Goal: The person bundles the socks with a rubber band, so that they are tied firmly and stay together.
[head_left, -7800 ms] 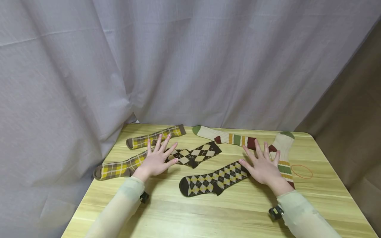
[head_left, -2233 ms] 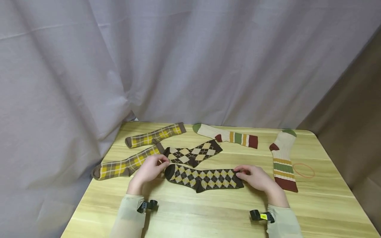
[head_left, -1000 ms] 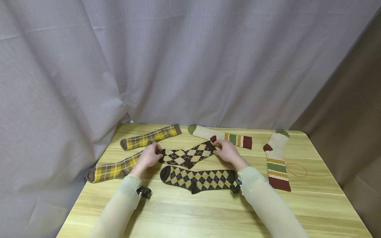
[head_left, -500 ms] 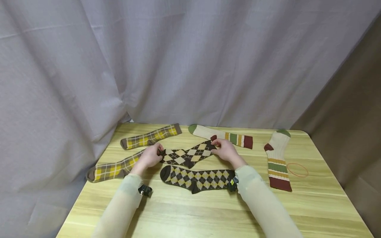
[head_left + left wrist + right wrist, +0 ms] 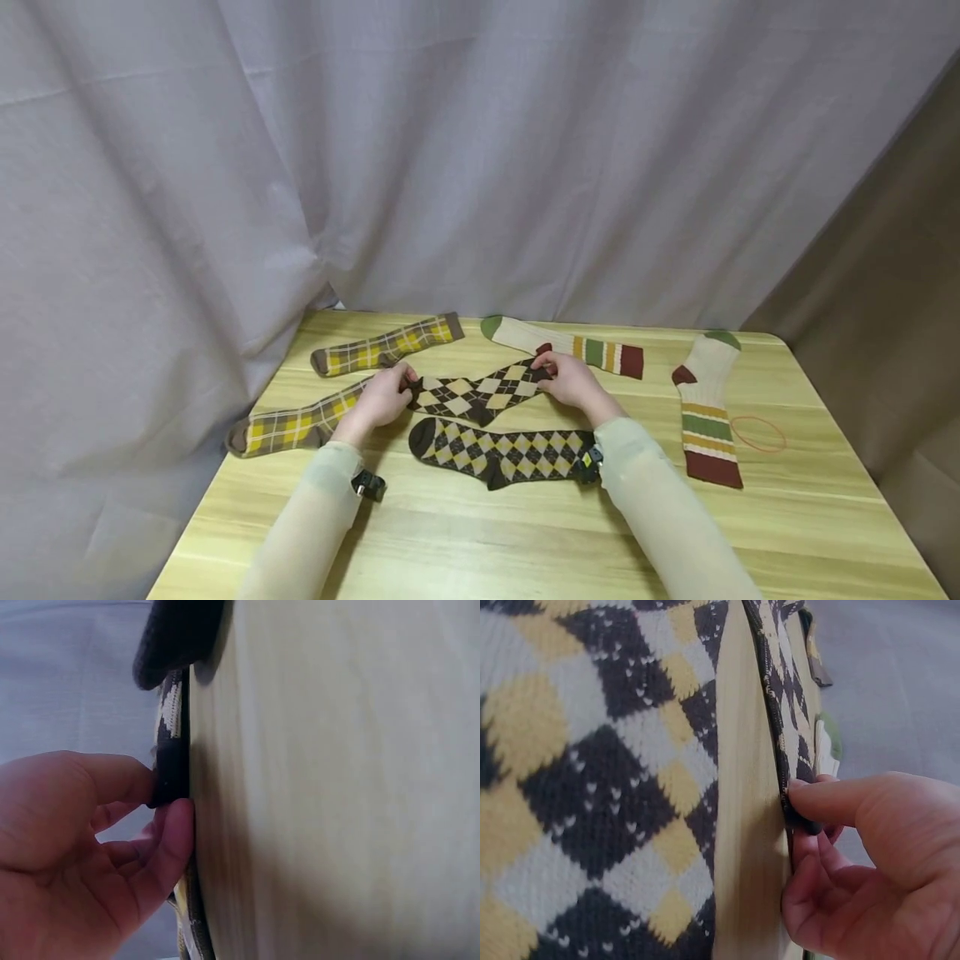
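Shifted off near sock (image 5: 525,456): our left hand (image 5: 384,395) and right hand (image 5: 573,383) now on far diamond sock (image 5: 498,388). Sock stretches between them over table (image 5: 480,542); left pinches toe, right pinches cuff. Likely light, soft, limp, hardly fragile; we'd best hold both ends. Plaid sock (image 5: 288,429) partly hidden by left hand; striped sock (image 5: 594,352) just beyond right hand.

We can read no word, number or brand here. On the small, black, boxy device (image 5: 596,455) at the cuff of the pale green fabric right sleeve (image 5: 636,467), we see a bright yellow label (image 5: 587,460), too small for us to decipher.
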